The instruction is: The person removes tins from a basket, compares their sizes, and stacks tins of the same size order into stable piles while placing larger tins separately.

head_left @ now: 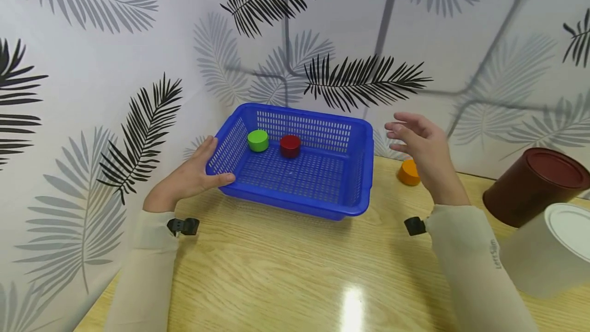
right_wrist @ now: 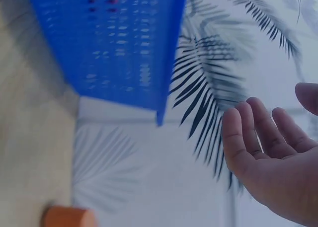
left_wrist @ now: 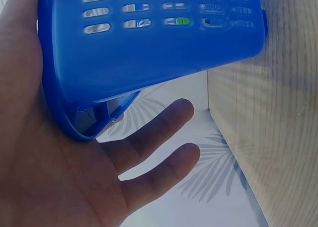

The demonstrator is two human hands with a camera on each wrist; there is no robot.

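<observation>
Blue plastic basket (head_left: 286, 203): on the desk (head_left: 276, 260), toward the far side, close to the leaf-patterned backdrop (head_left: 350, 14); slotted walls, grid floor.
Left hand (head_left: 191, 175): at the basket's near left corner, touching the rim; thumb laid over the near edge, other fingers along the left outer side.
Left fingers (left_wrist: 159, 125): extended and spread, two of them visibly apart beneath the rim in the left wrist view.
Right hand (head_left: 419, 140): raised right of the basket, holding nothing and clear of it.
Right fingers (right_wrist: 267, 130): gently bent, side by side with narrow gaps; thumb apart from them.
Basket contents: green cylinder (head_left: 258, 141) at the far left; red cylinder (head_left: 290, 146) to its right, the two apart.
Orange cylinder (head_left: 408, 173): on the desk right of the basket, partly hidden by the right hand.
Canisters: dark brown canister (head_left: 530, 186) at far right; white canister (head_left: 534, 250) nearer.
</observation>
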